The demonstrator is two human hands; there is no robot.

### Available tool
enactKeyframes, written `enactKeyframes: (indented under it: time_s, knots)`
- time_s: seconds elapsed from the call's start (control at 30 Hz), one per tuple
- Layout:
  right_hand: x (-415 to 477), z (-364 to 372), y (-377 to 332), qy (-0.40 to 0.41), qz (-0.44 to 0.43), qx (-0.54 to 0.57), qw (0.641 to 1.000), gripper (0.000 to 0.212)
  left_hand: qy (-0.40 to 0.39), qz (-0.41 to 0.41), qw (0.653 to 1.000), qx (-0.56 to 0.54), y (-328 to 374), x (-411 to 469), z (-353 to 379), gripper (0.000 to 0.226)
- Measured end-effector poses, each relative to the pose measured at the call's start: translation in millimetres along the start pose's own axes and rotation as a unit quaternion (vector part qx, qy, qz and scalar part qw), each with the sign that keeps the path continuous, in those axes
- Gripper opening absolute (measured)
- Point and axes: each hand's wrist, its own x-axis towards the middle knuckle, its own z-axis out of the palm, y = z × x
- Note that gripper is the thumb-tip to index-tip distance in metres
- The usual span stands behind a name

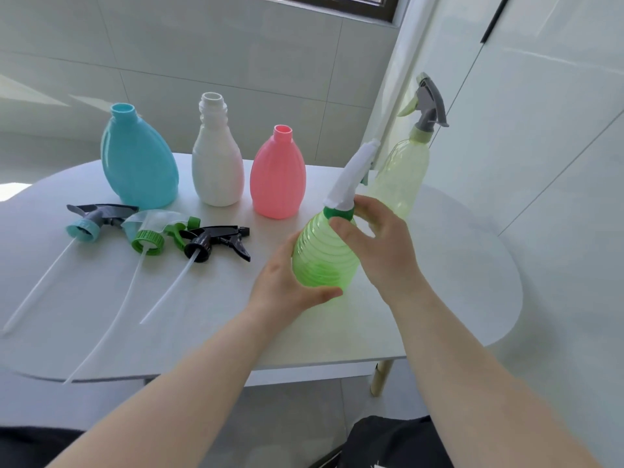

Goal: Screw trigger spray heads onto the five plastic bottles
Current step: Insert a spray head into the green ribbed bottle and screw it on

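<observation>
Left hand (pixel 287 282) grips green bottle (pixel 324 265) round the lower body, thumb in front. Bottle is tilted, top leaning away and right, over the table's middle-right. Right hand (pixel 381 244) is at the neck: fingers curled behind the green collar of the white spray head (pixel 351 173), thumb on the bottle's shoulder just below it. Blur there, so likely a light hold, not a hard clamp. The head sits on the neck, nozzle pointing up and away.

Edges/room: bare table (pixel 439 298) right of the hands, out to the rounded right edge. A bare strip also runs along the near edge, under the forearms. Left side is crowded.

Surface: white top, rounded ends, pale wooden leg (pixel 381 376) under the near right. Grey tiled wall behind, dark window frame (pixel 354 5) at the top, white cabinet panel (pixel 540 130) on the right.

Containers:
- yellow bottle (pixel 401 177): far right of the table, upright, translucent, grey trigger head (pixel 427 103) fitted.
- blue bottle (pixel 138 160), white bottle (pixel 217 163), pink bottle (pixel 278 177): upright in a row at the back, opaque, necks open.
- Loose heads lie in front of them: teal-collar head (pixel 98 217), green-collar head (pixel 158 231), black head (pixel 216 241). They sit close together, the green and black ones overlapping. Dip tubes run toward the near left edge.
</observation>
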Motion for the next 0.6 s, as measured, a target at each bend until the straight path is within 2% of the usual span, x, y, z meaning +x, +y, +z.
enactKeyframes:
  time_s: [0.1,0.17,0.3,0.4,0.53,0.6]
  knots:
    - [-10.3,9.1,-2.0,0.068,-0.008,-0.068,0.995,0.031,0.02,0.015,0.999,0.024,1.1,-2.3,3.7,0.096]
    - [-12.9,13.5,-5.2,0.099,-0.004,-0.096,0.99,0.031,-0.003,0.039,0.997,0.072,2.5,-5.2,3.3,0.104]
    - [-5.5,12.6,-12.9,0.101,0.017,-0.128,0.986,0.027,-0.05,0.05,0.989,0.133,0.5,-12.5,-7.9,0.112]
    - [1.2,10.4,-13.5,0.077,0.024,-0.136,0.987,0.024,-0.056,0.061,0.979,0.184,-5.0,-16.8,-22.7,0.096]
    - [7.0,7.0,-11.6,0.079,0.021,-0.125,0.989,0.026,-0.038,0.088,0.95,0.296,-11.3,-17.7,-31.3,0.067]
    - [8.7,4.2,-10.6,0.079,0.016,-0.126,0.989,0.027,-0.055,0.099,0.931,0.348,-13.0,-16.9,-28.9,0.057]
